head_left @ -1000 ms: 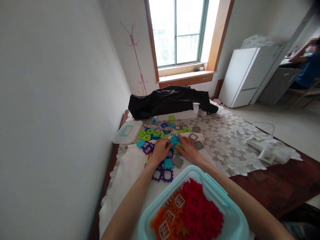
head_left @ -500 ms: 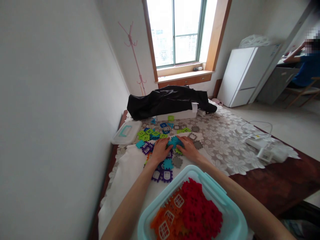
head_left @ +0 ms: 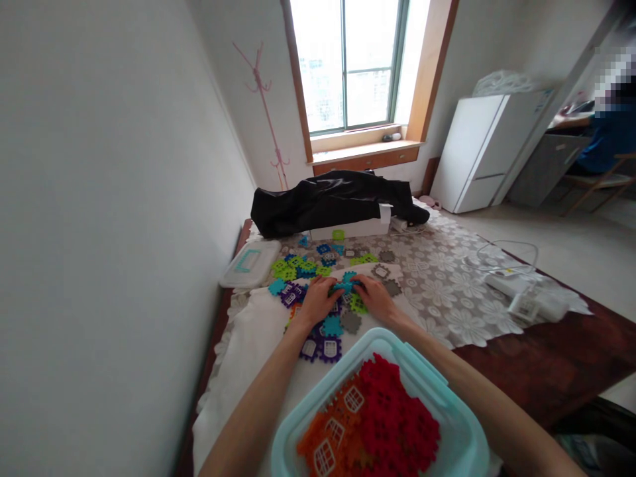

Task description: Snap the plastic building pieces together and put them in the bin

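Over the scattered pieces, my left hand (head_left: 318, 301) and my right hand (head_left: 376, 298) face each other, fingers closed on the edges of blue interlocking tiles (head_left: 346, 285). The held tiles look tilted; how many there are, I cannot tell. Just below my right fingers lies a lime green tile (head_left: 358, 304). Purple window tiles (head_left: 330, 349), a turquoise tile (head_left: 332, 325) and a grey tile (head_left: 352, 322) lie nearer me on white cloth. Between my forearms stands a light blue tub (head_left: 284, 424) with red tiles (head_left: 392, 417) and orange tiles (head_left: 330, 430).
Green tiles (head_left: 285, 268) lie left of centre beside a white lid (head_left: 253, 263). Black sheeting (head_left: 338, 195) covers something at the table's back. A cable and plastic-wrapped items (head_left: 536, 301) lie at right. A person in blue (head_left: 603, 142) sits farther right.
The blue tiles have tipped from a flatter pose to a more edge-on one between my hands. The green tile below my right fingers shows more. The view has shifted slightly.
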The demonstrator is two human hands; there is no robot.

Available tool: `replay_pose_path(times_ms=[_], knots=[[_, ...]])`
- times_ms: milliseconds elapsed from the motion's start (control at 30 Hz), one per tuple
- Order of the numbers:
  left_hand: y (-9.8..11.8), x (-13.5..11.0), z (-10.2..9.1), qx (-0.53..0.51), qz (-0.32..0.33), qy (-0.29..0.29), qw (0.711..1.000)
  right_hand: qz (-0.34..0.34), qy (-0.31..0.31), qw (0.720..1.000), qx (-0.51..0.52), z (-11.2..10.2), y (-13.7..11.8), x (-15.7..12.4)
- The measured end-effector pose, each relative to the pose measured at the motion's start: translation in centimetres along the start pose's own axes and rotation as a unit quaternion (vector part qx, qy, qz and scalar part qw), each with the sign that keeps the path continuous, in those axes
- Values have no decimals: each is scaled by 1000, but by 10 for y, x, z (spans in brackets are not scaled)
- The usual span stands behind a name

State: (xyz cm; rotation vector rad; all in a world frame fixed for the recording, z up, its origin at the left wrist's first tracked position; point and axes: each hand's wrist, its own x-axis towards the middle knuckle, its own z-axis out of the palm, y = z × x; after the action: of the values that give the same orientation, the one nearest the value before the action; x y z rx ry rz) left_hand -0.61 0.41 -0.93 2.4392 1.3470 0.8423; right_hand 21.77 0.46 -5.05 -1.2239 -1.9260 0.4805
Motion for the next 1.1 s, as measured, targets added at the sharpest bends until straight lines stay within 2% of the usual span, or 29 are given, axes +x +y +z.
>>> replay_pose_path(times_ms=[200, 600, 700, 900, 1100], knots=[[0, 0, 0, -10, -10, 12, 1000, 1, 21, 1000, -11, -3, -2, -1], [3, -1, -1, -73, -48, 20, 996, -45, 43, 997, 44, -5, -10, -2], [3, -1, -1, -95, -67, 28, 993, -51, 43, 996, 51, -4, -11, -3], [1, -3, 1, -112, -51, 44, 991, -51, 33, 997, 55, -3, -12, -6], [2, -4, 1, -141, -62, 55, 987, -52, 31, 994, 90, -3, -13, -7]])
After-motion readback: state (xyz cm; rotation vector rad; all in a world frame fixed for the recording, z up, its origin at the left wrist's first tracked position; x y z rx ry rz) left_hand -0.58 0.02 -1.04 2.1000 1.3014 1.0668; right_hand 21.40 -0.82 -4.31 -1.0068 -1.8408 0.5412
